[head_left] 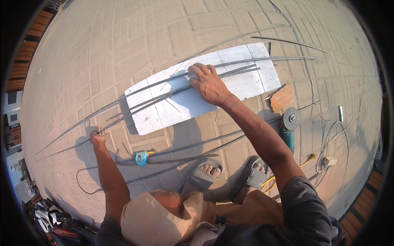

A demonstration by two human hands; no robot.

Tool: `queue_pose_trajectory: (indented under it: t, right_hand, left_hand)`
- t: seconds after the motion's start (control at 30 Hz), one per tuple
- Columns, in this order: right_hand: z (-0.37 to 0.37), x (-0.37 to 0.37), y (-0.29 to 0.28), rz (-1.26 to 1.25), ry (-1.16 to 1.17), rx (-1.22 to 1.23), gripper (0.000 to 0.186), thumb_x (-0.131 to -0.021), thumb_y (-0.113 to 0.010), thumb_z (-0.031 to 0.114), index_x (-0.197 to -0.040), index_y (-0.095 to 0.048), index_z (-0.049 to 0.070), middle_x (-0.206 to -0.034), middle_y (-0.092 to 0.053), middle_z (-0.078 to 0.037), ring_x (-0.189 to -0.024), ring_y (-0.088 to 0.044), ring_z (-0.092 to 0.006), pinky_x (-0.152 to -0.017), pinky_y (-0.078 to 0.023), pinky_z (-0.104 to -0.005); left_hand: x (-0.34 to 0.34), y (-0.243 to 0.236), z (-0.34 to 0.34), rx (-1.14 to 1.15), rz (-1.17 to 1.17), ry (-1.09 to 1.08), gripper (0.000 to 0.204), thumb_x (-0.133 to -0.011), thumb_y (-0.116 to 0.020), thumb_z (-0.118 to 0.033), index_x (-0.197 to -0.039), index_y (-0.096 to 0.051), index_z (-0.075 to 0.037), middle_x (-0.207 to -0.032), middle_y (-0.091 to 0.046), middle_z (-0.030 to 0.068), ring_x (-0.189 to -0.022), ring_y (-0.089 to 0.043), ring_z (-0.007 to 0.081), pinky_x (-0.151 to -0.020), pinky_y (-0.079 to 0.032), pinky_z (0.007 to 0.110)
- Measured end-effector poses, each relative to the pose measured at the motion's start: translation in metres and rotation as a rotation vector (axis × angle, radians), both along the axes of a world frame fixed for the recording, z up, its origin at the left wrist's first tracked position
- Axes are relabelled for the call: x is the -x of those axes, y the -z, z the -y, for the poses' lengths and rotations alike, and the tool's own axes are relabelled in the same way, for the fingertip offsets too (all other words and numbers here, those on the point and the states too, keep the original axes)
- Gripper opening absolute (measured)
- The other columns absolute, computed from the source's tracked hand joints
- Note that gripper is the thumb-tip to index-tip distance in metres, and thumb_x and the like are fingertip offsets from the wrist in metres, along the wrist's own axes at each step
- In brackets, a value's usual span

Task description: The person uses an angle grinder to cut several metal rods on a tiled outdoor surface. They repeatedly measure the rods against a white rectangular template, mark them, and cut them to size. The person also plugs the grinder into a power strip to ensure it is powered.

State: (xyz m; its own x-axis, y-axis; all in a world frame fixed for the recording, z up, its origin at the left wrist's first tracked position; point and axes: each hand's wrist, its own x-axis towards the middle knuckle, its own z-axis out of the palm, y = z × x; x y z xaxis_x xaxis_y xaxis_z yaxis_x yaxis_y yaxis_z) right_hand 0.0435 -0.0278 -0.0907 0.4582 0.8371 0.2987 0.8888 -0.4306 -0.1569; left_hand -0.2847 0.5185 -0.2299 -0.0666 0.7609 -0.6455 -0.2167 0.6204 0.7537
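Note:
A long pale white block (242, 87) lies slantwise on the paving, with thin lines drawn across it. Several dark metal rods (242, 71) rest lengthwise over it, some reaching well past both ends. My right hand (208, 85) presses down on the block's middle, fingers curled over the rods. Off the block's left end, my left hand (97, 136) is closed round a rod near the ground. A blue tape measure (142, 158) sits nearer to me, among more rods (184, 146) on the ground.
At right an angle grinder (289, 133) stands beside a brown cardboard scrap (282, 98). Farther right, a cable runs by a pale socket box (329, 161). A loose rod (287, 41) lies beyond the block. My sandalled feet (207, 172) are close to the near rods.

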Motion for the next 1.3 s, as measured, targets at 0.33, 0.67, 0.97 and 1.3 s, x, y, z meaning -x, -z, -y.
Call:
queue_pose_trajectory:
  t: [0.33,0.67,0.97,1.3]
  right_hand:
    - [-0.024,-0.005,0.016,0.002,-0.006,-0.044,0.021,-0.096,-0.049,0.017,-0.093,-0.067,0.006,-0.106,-0.066,-0.011,-0.111,-0.059,-0.0274,-0.111,-0.036,-0.0554]
    - [-0.03,-0.023,0.007,0.076,-0.007,0.047,0.017,-0.095,-0.05,0.014,-0.099,-0.063,0.005,-0.095,-0.066,-0.009,-0.1,-0.063,-0.0252,-0.106,-0.04,-0.0498]
    - [0.081,-0.081,-0.008,0.129,0.037,0.028,0.023,-0.089,-0.056,0.002,-0.111,-0.06,0.005,-0.101,-0.069,-0.009,-0.097,-0.062,-0.0262,-0.104,-0.039,-0.0483]
    - [0.304,-0.181,-0.044,0.003,0.122,0.087,0.017,-0.088,-0.063,-0.002,-0.105,-0.063,0.002,-0.092,-0.067,-0.013,-0.09,-0.063,-0.0327,-0.091,-0.045,-0.0423]
  left_hand:
    - [0.01,-0.045,-0.039,-0.116,-0.15,0.227,0.041,-0.106,-0.036,-0.013,-0.142,-0.041,0.005,-0.142,-0.054,0.0217,-0.131,-0.055,0.0297,-0.103,-0.049,0.049]
    - [0.0,-0.043,-0.045,-0.171,-0.283,0.239,0.03,-0.105,-0.046,-0.014,-0.125,-0.048,0.008,-0.117,-0.063,0.0197,-0.105,-0.063,0.0307,-0.09,-0.059,0.04]
    - [-0.09,-0.125,0.135,-0.239,-0.177,0.385,0.016,-0.1,-0.05,0.002,-0.116,-0.049,0.001,-0.108,-0.056,0.0096,-0.108,-0.068,0.0325,-0.099,-0.054,0.05]
    - [-0.157,-0.198,0.357,0.036,0.152,0.726,0.009,-0.107,-0.044,-0.005,-0.111,-0.049,0.001,-0.117,-0.051,0.0124,-0.121,-0.061,0.0362,-0.11,-0.048,0.05]
